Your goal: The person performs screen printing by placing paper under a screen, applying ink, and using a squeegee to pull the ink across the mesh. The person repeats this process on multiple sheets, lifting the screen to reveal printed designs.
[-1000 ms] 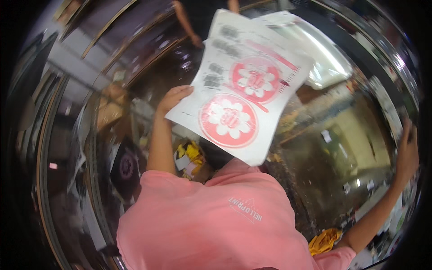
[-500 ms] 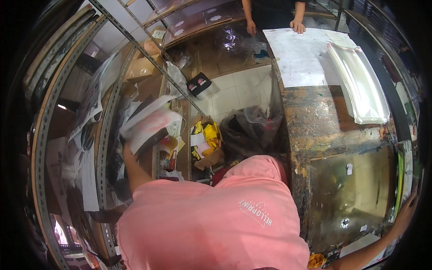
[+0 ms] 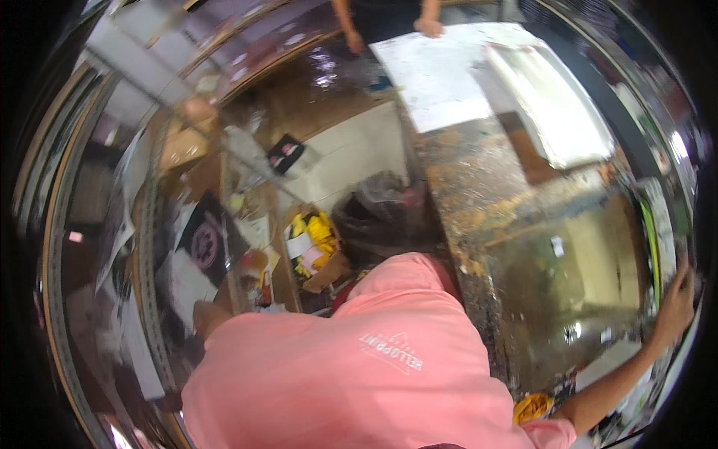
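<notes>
My left hand, partly hidden by my pink sleeve, is low at the left shelving. Its fingers, somewhat blurred, appear closed on the edge of a white sheet. Just beyond the sheet is a black piece with a round pink print. My right arm reaches out to the far right, past the glass-like panel on the worktable. There my right hand has its fingers stretched out along upright flat frames at the table's edge; nothing shows in its grasp.
A paint-stained worktable carries a large white sheet and a stack of clear film. Another person's hand rests on its far end. A box of yellow scraps and a dark plastic bag stand between table and shelving.
My left hand has lowered toward the shelving, and the white sheet has swung down, exposing the black printed piece. My right hand has moved farther forward along the right edge. The whole view has shifted.
</notes>
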`<move>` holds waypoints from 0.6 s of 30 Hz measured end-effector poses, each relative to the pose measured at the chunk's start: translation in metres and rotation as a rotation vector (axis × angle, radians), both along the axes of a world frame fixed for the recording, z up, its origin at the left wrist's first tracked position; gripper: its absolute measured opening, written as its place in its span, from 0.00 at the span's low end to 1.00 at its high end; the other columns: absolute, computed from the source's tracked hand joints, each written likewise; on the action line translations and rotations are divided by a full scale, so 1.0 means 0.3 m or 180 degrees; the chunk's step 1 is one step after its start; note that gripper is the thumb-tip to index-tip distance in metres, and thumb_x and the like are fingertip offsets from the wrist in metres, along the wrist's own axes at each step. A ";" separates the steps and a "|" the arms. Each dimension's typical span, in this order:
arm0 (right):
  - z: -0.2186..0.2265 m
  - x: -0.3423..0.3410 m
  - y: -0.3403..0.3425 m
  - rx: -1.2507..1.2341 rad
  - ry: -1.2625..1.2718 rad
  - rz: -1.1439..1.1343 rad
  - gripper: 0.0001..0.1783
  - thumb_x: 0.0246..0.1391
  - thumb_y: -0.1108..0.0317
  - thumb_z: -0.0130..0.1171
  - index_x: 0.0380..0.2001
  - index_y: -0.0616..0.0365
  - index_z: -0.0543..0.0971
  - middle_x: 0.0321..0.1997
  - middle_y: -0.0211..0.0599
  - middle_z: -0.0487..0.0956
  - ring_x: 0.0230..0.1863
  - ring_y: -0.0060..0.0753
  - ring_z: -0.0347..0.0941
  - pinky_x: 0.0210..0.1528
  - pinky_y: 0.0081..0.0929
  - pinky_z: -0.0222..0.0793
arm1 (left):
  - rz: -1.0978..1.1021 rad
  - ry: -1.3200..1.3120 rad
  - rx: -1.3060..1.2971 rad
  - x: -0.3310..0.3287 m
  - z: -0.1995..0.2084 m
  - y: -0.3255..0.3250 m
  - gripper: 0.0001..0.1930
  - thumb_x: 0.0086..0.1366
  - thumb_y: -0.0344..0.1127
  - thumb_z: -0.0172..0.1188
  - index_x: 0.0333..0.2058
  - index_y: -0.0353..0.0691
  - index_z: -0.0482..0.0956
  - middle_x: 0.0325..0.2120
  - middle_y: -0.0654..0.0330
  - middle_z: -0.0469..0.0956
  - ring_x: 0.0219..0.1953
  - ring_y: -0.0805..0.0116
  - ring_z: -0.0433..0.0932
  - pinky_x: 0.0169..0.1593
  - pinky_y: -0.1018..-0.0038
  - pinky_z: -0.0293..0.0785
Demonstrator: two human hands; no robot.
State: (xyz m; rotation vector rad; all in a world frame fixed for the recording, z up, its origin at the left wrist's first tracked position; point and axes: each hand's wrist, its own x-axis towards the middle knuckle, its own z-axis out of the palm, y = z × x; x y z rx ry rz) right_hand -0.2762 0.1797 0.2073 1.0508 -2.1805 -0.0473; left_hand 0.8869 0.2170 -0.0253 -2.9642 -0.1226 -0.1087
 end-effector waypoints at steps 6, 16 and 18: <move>0.109 0.234 -0.084 -0.0630 -0.0465 -0.0133 0.34 0.72 0.36 0.49 0.57 0.56 0.84 0.51 0.55 0.85 0.51 0.63 0.81 0.55 0.49 0.74 | 0.0167 -0.0972 -0.0953 -0.141 0.087 -0.411 0.34 0.69 0.44 0.57 0.65 0.22 0.68 0.65 0.27 0.67 0.66 0.25 0.68 0.68 0.43 0.67; 0.164 0.328 -0.109 -0.0812 -0.0454 -0.0095 0.35 0.69 0.34 0.52 0.50 0.56 0.86 0.47 0.51 0.86 0.52 0.51 0.82 0.56 0.46 0.66 | -0.6786 0.2102 -0.3574 -1.975 0.331 -1.220 0.14 0.74 0.34 0.60 0.53 0.35 0.84 0.53 0.48 0.84 0.58 0.52 0.81 0.63 0.63 0.73; 0.177 0.330 -0.108 -0.0782 -0.0445 -0.0120 0.33 0.68 0.34 0.53 0.46 0.57 0.86 0.44 0.49 0.86 0.50 0.52 0.82 0.55 0.47 0.66 | -0.8283 0.1990 -0.3101 -2.318 0.379 -1.284 0.19 0.75 0.39 0.61 0.60 0.37 0.82 0.62 0.51 0.80 0.68 0.46 0.73 0.72 0.54 0.65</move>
